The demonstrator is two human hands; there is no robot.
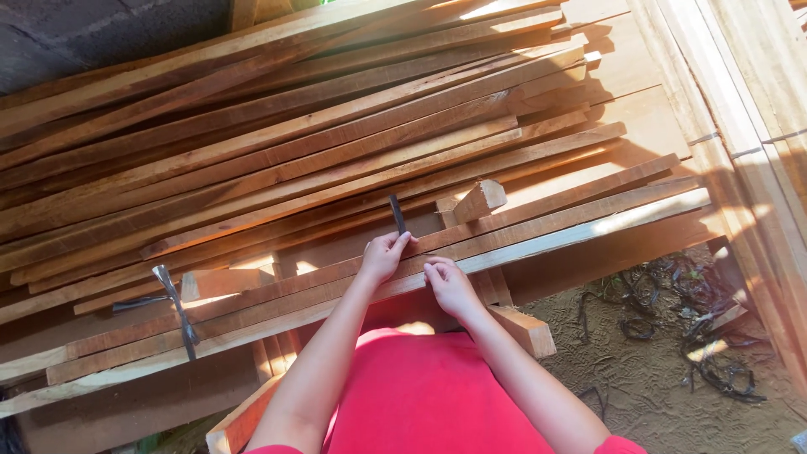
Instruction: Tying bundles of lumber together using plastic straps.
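My left hand (384, 256) grips the lower end of a thin dark flat tool (397, 214) that stands upright over a long wooden slat (538, 223). My right hand (448, 286) rests just right of it, fingers curled, pressing on the edge of the nearest pale slat (580, 235). Both arms come up from a red shirt at the bottom of the view. A short wooden block (479, 200) lies on the slats just beyond the tool.
A large stack of long reddish planks (277, 126) runs diagonally across the view. A metal hammer (174, 307) lies on the slats at left. Wooden frame pieces (740, 101) stand at right. Sandy ground with dark scraps (672, 336) lies at lower right.
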